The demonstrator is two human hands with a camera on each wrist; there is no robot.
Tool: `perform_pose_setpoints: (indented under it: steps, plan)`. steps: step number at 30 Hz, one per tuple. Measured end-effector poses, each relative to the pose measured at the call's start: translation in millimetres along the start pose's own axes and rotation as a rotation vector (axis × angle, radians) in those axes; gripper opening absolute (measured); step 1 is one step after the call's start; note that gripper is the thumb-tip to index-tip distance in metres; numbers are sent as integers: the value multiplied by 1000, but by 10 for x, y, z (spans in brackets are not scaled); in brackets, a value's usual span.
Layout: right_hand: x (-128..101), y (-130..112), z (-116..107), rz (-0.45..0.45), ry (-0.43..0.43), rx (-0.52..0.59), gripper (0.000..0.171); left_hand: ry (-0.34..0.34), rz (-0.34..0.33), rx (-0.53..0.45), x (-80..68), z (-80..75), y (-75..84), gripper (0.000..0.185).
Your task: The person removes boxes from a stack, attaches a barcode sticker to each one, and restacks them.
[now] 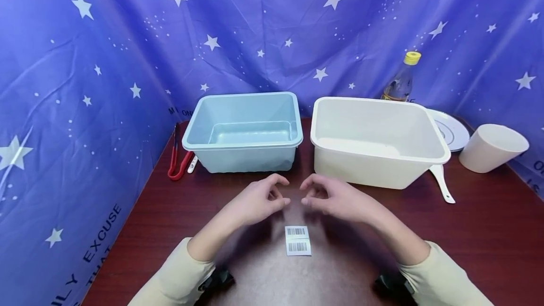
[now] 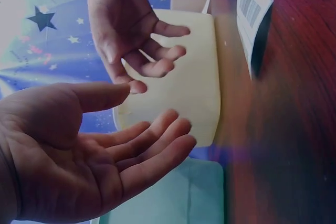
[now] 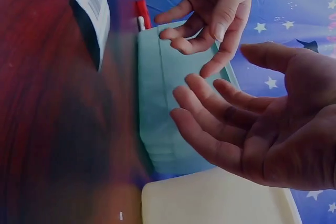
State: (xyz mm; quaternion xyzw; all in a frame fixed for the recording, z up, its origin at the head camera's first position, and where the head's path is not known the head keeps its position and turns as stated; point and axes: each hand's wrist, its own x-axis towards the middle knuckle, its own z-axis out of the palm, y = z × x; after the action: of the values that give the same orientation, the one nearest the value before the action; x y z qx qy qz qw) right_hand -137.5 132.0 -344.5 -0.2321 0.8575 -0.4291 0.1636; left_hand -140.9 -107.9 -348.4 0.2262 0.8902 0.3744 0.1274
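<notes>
My left hand (image 1: pixel 260 198) hovers over the middle of the table with relaxed, slightly bent fingers and nothing in its grasp. Facing it, my right hand (image 1: pixel 335 196) has the same loose shape and is likewise without any object. A narrow gap separates the two sets of fingertips. Just below them on the tabletop lies a white paper slip (image 1: pixel 298 241) printed with two barcodes. Beyond the left hand stands a light blue plastic bin (image 1: pixel 246 157); a white plastic bin (image 1: pixel 361 169) stands beyond the right. In the left wrist view, the left palm (image 2: pixel 68 166) shows with fingers spread apart.
Red-handled tongs (image 1: pixel 173 166) and a white handle (image 1: pixel 192 164) lie left of the blue bin. Around the white bin are a yellow-capped bottle (image 1: pixel 399 81), white plates (image 1: pixel 452 131), a white spoon handle (image 1: pixel 443 185) and a tilted white cup (image 1: pixel 488 150). A blue star-patterned curtain (image 1: pixel 263 27) hangs behind.
</notes>
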Motion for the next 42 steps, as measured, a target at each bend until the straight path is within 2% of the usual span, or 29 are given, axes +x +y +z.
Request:
perform_pose_setpoints:
  steps: [7,15,18,21,26,30,35,42]
  plan:
    - [32,38,77,94,-112,76,25,-129,-41,41,30,54,-70,40]
    - [42,71,133,239,-186,46,15,-249,-91,50,47,84,-103,36]
    - [45,82,151,279,-228,65,14,-305,-104,56,42,90,-113,33]
    - [41,92,174,317,-260,86,16,-358,-125,18,43,105,-130,36]
    - [31,114,204,349,-272,120,20,-419,-166,-153,48,133,-162,42]
    - [37,124,210,336,-278,161,23,-442,-175,-240,65,155,-193,45]
    - [55,147,209,298,-291,189,26,-441,-169,-270,87,166,-212,46]
    - [104,213,194,266,-257,235,29,-365,-180,-286,133,158,-248,39]
